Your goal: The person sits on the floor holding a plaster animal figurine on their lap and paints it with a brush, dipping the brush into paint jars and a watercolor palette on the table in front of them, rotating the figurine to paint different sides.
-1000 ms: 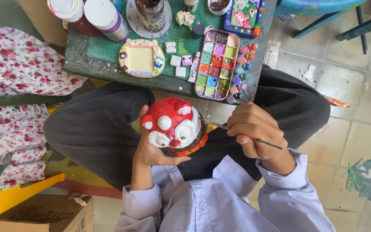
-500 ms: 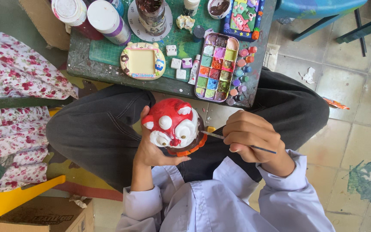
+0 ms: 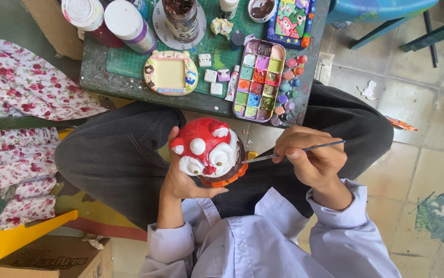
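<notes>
the right hand (image 3: 312,162) has drawn its thin brush (image 3: 294,151) a touch lower along the red mushroom figurine's (image 3: 209,149) side, tip seemingly touching, while the left hand (image 3: 183,177) still cups the figurine over the lap, below the counter (image 3: 96,77).

figurine: the red-and-white mushroom figurine (image 3: 207,150) has turned in the left hand (image 3: 181,177), its white-spotted face now tilted more toward the right hand (image 3: 312,157).
brush: the thin paintbrush (image 3: 294,152) has swung flatter, its tip now meeting the figurine's brown lower edge.
right hand: has shifted slightly away from the figurine.
</notes>
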Demonstrator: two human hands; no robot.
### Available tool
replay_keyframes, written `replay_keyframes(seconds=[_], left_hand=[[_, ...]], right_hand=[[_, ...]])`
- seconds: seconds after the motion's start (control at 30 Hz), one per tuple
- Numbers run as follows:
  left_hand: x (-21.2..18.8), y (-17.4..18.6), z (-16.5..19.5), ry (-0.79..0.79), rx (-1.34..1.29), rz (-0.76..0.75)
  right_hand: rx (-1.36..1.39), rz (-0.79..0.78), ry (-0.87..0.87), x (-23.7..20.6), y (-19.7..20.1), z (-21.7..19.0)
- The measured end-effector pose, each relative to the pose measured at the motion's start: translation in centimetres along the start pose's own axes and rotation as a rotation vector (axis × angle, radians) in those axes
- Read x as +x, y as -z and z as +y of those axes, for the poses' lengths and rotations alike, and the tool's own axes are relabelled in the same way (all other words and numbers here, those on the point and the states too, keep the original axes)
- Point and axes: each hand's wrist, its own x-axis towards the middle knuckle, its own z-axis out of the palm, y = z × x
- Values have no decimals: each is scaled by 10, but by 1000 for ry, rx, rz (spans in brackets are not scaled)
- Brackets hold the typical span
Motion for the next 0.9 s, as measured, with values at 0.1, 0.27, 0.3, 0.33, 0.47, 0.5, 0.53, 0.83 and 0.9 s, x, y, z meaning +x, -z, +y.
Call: replay_keyframes(seconds=[0.1,0.27,0.3,0.33,0.47,0.5,0.53,0.83,0.9], left_hand=[[-1,-2,0,30,-85,13],[-2,0,-2,27,-64,9],[-2,1,-2,26,-52,7],[-3,1,-2,28,-40,4],[-3,2,-2,33,-61,5],[-3,2,-3,30,-58,3],[-3,2,-3,26,-54,1],[-2,1,-3,15,-41,9],[-2,1,-4,5,0,9]], right_hand=[[-50,-6,13,2,0,1],[-89,-14,95,8,-3,1],[-68,-26,129,9,-4,1],[-47,-38,161,9,-4,1],[-50,-42,200,11,-6,1],[-92,-42,174,11,-5,0],[-133,-42,150,11,-4,-1],[-152,-44,223,14,-6,-3],[-71,-98,214,14,-5,-4]])
